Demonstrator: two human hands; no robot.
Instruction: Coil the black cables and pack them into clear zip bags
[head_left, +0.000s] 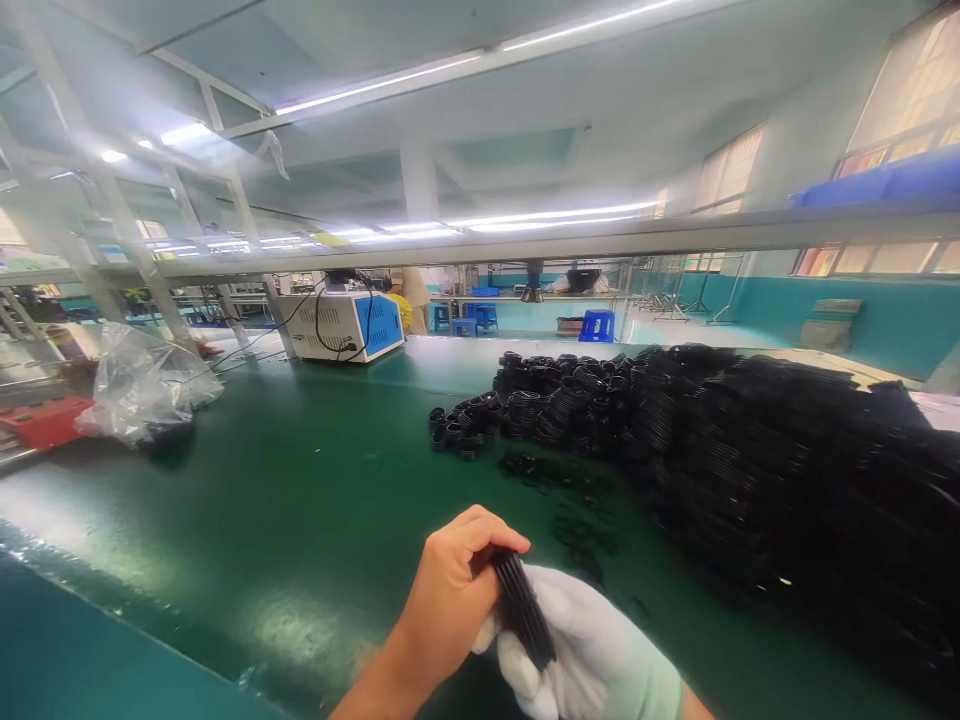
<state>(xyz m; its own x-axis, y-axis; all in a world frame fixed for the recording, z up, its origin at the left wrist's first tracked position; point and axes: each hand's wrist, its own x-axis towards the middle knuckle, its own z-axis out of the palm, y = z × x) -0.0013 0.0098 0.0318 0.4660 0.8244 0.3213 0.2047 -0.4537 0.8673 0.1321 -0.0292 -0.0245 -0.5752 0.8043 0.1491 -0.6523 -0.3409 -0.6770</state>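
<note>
Close to me, over the green tabletop (285, 520), a small stack of thin black parts (523, 612) is held tilted between both hands. My left hand (454, 590), bare, has its thumb and fingers closed on the upper end of the stack. Wrapped around the lower end and far side is my right hand (592, 640) in a white glove. What shape each part has I cannot make out, since the fingers cover much of it. Beyond my hands lie loose flat black rings (585, 535).
A large heap of black ring-shaped parts (720, 450) fills the right of the table. At the back stands a white and blue machine (349, 325) with cables. A clear plastic bag (146, 385) and a red box (45, 422) are at the left. A metal shelf beam (480, 245) crosses above.
</note>
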